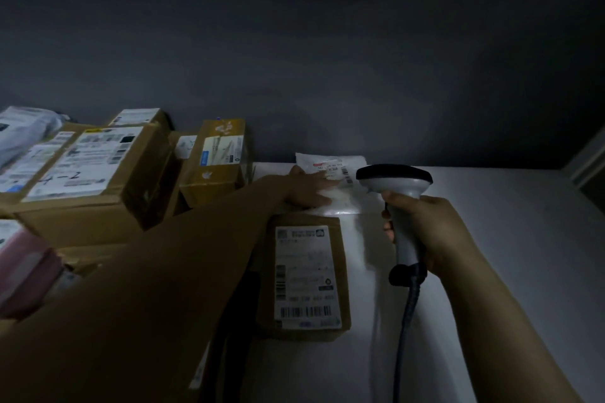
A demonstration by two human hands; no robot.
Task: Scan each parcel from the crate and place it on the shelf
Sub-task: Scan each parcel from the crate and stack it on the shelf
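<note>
A flat white poly-bag parcel [340, 173] with a printed label lies at the back of the white shelf surface [507, 239], against the dark wall. My left hand [311, 186] rests flat on its near left part, fingers straight. My right hand [429, 232] grips the handle of a grey barcode scanner [394, 181], whose dark head hangs just right of the bag's label. A coiled cable [406, 321] drops from the handle. A brown cardboard parcel [306, 275] with a white label lies just in front of the bag.
Several labelled cardboard boxes [88, 173] are stacked on the left, with a small upright box [219, 160] beside them. A grey bag [23, 131] lies at far left and a pink parcel [23, 268] at the lower left. Dim lighting.
</note>
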